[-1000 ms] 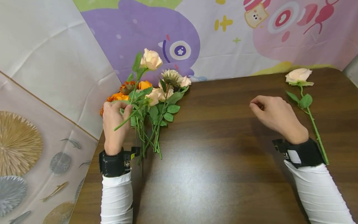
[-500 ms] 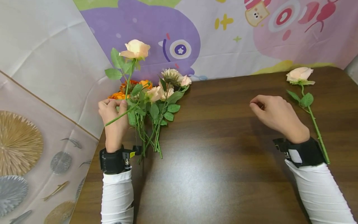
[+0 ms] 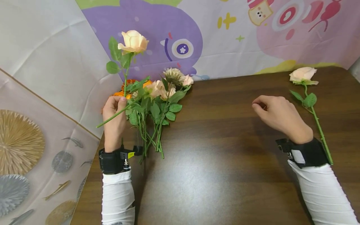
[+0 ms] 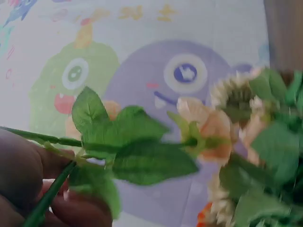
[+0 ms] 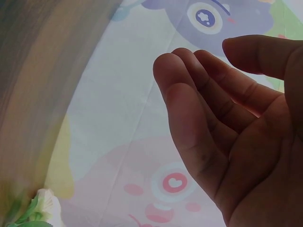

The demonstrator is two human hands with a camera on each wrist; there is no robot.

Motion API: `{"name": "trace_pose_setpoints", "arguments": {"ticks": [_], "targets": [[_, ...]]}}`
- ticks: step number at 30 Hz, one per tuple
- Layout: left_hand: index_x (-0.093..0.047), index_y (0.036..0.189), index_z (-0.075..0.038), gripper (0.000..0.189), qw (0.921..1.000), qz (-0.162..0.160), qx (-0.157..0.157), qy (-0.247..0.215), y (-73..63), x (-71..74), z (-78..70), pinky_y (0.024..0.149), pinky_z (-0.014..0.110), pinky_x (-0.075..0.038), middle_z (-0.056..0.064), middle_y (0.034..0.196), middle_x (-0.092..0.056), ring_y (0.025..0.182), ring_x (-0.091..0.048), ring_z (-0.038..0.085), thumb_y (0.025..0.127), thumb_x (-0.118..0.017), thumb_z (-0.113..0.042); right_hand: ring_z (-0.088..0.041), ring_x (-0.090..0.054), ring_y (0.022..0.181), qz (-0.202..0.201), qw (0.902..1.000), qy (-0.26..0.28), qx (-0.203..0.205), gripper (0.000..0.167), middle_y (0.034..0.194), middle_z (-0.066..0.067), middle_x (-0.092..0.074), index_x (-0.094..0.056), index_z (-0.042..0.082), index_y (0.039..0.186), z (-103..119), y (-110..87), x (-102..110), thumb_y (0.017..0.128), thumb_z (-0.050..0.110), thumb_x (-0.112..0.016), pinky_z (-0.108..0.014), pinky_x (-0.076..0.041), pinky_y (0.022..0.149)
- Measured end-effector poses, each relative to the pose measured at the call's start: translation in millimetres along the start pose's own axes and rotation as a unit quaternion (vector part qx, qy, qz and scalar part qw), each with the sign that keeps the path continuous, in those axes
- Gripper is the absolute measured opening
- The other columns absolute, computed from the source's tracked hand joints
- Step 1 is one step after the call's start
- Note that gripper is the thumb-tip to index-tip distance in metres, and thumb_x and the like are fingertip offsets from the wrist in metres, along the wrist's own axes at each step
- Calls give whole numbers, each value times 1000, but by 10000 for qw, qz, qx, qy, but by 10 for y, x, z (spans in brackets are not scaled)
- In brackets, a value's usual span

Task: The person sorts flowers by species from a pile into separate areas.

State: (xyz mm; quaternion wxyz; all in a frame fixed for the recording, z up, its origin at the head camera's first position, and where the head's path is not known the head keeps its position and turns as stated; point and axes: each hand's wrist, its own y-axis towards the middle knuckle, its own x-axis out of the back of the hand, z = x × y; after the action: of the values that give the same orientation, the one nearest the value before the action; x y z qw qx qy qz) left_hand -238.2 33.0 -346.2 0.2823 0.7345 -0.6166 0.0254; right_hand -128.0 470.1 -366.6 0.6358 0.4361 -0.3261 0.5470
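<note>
My left hand (image 3: 113, 118) pinches the stem of a pale peach rose (image 3: 133, 42), which stands upright above it. A second green stem (image 3: 112, 118) slants across by the thumb, toward a peach rose (image 4: 213, 135) beside the pile; whether the fingers also grip this stem I cannot tell. Green leaves (image 4: 151, 161) hide part of the fingertips in the left wrist view. My right hand (image 3: 281, 117) hovers over the table, fingers loosely bent with nothing in them. To its right, a single pale rose (image 3: 303, 75) lies on the table.
A pile of peach, cream and orange flowers (image 3: 172, 76) lies at the table's back left, stems toward the front. The brown wooden table (image 3: 208, 131) meets a cartoon-printed cloth (image 3: 225, 47) behind and a patterned cloth (image 3: 84, 118) at the left.
My left hand has moved left and a little up, and the rose in it has turned from leaning right to upright and higher. The right hand has stayed in place.
</note>
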Motion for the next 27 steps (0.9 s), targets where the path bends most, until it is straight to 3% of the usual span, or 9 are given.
{"name": "trace_pose_setpoints", "arguments": {"ticks": [3, 6, 12, 15, 18, 22, 27], "targets": [[-56, 109, 2, 34, 9986, -38, 4, 533, 5, -8, 63, 63, 29, -34, 1, 81, -48, 65, -41, 14, 106, -47, -30, -20, -61, 70, 46, 10000, 17, -5, 25, 87, -9, -71, -71, 6, 108, -3, 1, 0, 99, 23, -56, -40, -44, 59], [-56, 113, 2, 36, 9949, -87, 84, 997, 4, -44, 61, 62, 31, -34, 6, 82, -49, 65, -41, 20, 107, -42, -31, -21, -61, 71, 101, 9999, 15, -35, 25, 88, -9, -71, -71, 5, 109, -4, 2, 0, 99, 23, -56, -40, -44, 59], [-59, 114, 6, 33, 9922, -390, 99, 1180, 26, -124, 50, 74, 37, -36, 20, 96, -54, 82, -47, 33, 107, -36, -17, -21, -62, 72, 126, 9999, 3, -77, 25, 89, -9, -71, -71, 6, 109, -4, -2, -4, 99, 23, -56, -42, -45, 60], [-58, 120, 5, 28, 9917, -682, -173, 1078, 23, -130, 33, 75, 34, -34, 19, 104, -55, 88, -46, 29, 100, -40, -3, -21, -62, 72, 147, 9999, -2, -75, 25, 89, -9, -71, -71, 6, 110, -3, 0, -5, 99, 23, -56, -42, -46, 61], [-55, 123, 4, 32, 9921, -949, -529, 621, 11, -115, 7, 71, 28, -31, 11, 102, -51, 86, -42, 20, 93, -44, 6, -22, -62, 72, 155, 9999, -5, -66, 25, 90, -9, -71, -71, 6, 110, -1, 6, -6, 99, 23, -56, -43, -46, 61], [-53, 123, 6, 38, 9888, -1098, -978, 239, -3, -92, -42, 68, 25, -31, 10, 105, -50, 89, -42, 11, 86, -43, 12, -22, -62, 73, 155, 9999, -5, -47, 25, 90, -9, -71, -71, 6, 110, -2, 13, -8, 99, 23, -56, -44, -46, 62], [-53, 123, 12, 37, 9829, -960, -1333, 833, -24, -83, -78, 75, 22, -40, 27, 111, -54, 93, -52, 26, 87, -44, 14, -22, -62, 73, 163, 9999, -13, -29, 25, 90, -10, -71, -71, 5, 110, -10, 13, -10, 99, 23, -56, -44, -46, 62]]}}
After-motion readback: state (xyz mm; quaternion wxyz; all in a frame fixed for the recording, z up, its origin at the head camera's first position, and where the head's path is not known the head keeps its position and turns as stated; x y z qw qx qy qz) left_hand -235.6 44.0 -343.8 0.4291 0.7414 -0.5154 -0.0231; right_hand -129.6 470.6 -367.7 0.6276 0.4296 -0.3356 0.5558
